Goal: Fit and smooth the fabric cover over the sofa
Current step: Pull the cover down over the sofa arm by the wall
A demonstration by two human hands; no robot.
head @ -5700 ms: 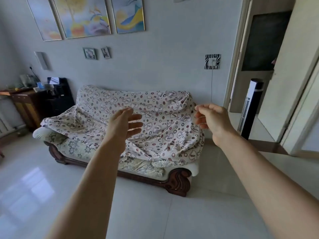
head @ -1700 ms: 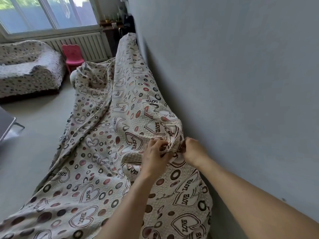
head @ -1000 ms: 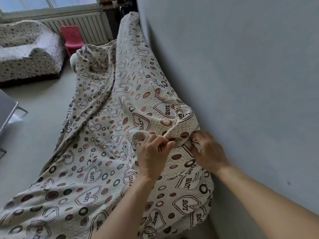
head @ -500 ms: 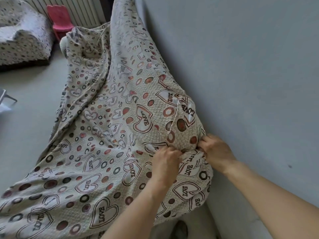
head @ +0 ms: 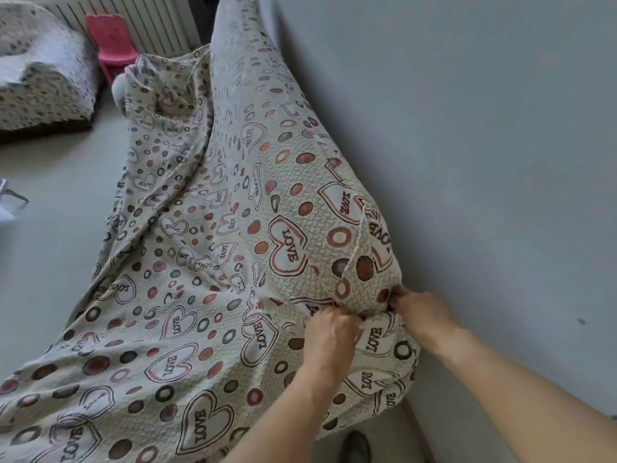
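The cream fabric cover (head: 213,248), printed with hearts, "LOVE" and dots, drapes the whole sofa, which is hidden beneath it. It lies taut over the near corner of the backrest by the wall and hangs in loose folds toward the floor on the left. My left hand (head: 329,334) pinches a fold of the cover just under that corner. My right hand (head: 422,312) grips the cover's edge next to the wall, close beside the left hand.
A grey wall (head: 484,162) runs along the right, tight against the sofa back. A second covered sofa (head: 40,78), a pink child's chair (head: 112,41) and a radiator (head: 150,21) stand at the far left. Grey floor (head: 50,228) lies left of the sofa.
Both hands have pulled the cover down over the backrest corner, so it sits tighter there. The view has tilted lower and closer.
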